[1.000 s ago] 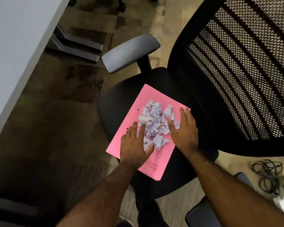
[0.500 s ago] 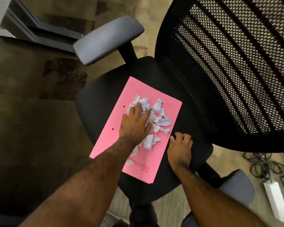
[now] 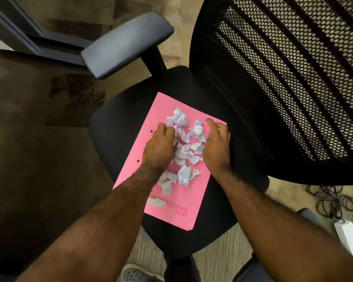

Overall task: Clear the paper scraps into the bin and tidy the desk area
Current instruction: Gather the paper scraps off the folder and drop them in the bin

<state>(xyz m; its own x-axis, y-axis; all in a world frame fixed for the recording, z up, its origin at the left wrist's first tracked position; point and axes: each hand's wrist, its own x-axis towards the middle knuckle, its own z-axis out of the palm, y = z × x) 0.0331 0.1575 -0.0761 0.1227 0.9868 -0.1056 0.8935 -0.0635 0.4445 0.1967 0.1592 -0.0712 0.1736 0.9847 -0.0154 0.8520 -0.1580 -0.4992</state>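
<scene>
1. The crumpled white paper scraps (image 3: 184,147) lie in a loose heap on a flat pink cardboard folder (image 3: 183,202), mostly on its upper half; one scrap lies apart, near the printed red text at the lower end.
2. The left hand (image 3: 161,146) rests on the left side of the heap with its fingers curled into the scraps (what exactly it pinches I cannot tell, the fingertips are hidden).
3. The right hand (image 3: 216,147) stands on its edge at the right side of the heap, fingers together and bent a little inward, touching the outer scraps.
4. The folder lies at an angle on the black fabric seat of an office chair (image 3: 118,127), and its two punched holes are on the left edge.
5. The black mesh backrest (image 3: 283,78) rises at the right, and a grey padded armrest (image 3: 126,43) is at the upper left.
6. Under the chair there is a brown and beige patterned carpet (image 3: 29,139).
7. At the right edge of the floor, tangled black cables (image 3: 332,200) lie near a white power strip (image 3: 351,239); a grey perforated shoe (image 3: 135,274) shows at the bottom.
</scene>
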